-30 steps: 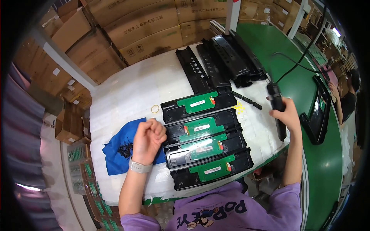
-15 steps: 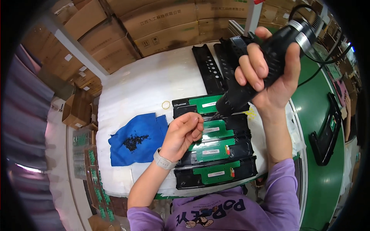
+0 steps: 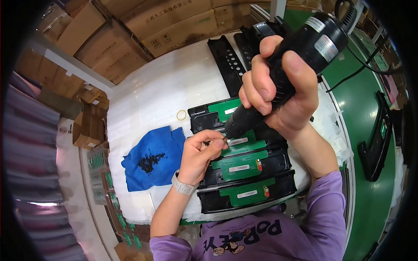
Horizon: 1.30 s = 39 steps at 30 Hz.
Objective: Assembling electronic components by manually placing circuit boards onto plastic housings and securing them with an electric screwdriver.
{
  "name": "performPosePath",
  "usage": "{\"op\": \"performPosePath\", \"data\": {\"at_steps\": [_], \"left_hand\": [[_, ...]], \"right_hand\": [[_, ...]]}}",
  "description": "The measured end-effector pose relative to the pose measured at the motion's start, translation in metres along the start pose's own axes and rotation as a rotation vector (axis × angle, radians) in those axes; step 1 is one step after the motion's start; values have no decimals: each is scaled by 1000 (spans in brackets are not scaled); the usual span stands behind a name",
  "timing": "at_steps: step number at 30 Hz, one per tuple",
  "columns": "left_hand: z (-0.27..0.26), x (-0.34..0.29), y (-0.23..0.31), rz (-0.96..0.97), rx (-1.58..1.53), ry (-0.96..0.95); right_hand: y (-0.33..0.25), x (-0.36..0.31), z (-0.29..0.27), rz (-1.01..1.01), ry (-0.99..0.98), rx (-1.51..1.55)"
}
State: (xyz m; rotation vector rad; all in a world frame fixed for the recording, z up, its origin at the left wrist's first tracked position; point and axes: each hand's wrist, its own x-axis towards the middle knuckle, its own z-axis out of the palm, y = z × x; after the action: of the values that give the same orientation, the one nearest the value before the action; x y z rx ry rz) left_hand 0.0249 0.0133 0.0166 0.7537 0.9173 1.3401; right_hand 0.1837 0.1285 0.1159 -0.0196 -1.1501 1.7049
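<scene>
My right hand is wrapped round a black corded electric screwdriver, tilted so its nose points down and left. That nose meets the pinched thumb and fingertips of my left hand, which hides the bit. Whatever the left fingertips hold is too small and covered to name. Beneath both hands lies a row of black plastic housings, each with a green circuit board. Left of them, a pile of small black screws rests on a blue cloth.
Several perforated black panels lie at the table's far side. A yellowish ring sits on the white table cover. Cardboard boxes are stacked behind. On the right, a green surface bears another black housing.
The screwdriver has come left in my right hand, its nose now at my left fingertips. My left fingers have curled closer together. The whole view has shifted slightly.
</scene>
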Motion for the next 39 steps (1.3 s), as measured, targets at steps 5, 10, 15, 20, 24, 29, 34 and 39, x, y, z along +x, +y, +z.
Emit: {"op": "performPosePath", "data": {"at_steps": [5, 10, 15, 20, 24, 29, 34, 39], "left_hand": [[-4, -2, -3, -7, 81, 7], [-2, 0, -1, 46, 78, 124], [-14, 5, 10, 83, 236, 388], [-20, 9, 8, 130, 321, 445], [-26, 10, 8, 136, 239, 446], [-30, 14, 7, 148, 147, 417], [-29, 24, 18, 148, 157, 382], [-30, 46, 22, 81, 284, 346]], "right_hand": [[5, 0, 13, 37, 203, -29], [12, 7, 3, 86, 253, 178], [22, 17, -17, 71, 88, -121], [38, 20, -34, 64, 40, -368], [38, 20, -34, 61, 17, -384], [42, 21, -32, 67, -32, -439], [45, 19, -23, 121, -57, -562], [43, 19, -23, 139, -52, -516]]}}
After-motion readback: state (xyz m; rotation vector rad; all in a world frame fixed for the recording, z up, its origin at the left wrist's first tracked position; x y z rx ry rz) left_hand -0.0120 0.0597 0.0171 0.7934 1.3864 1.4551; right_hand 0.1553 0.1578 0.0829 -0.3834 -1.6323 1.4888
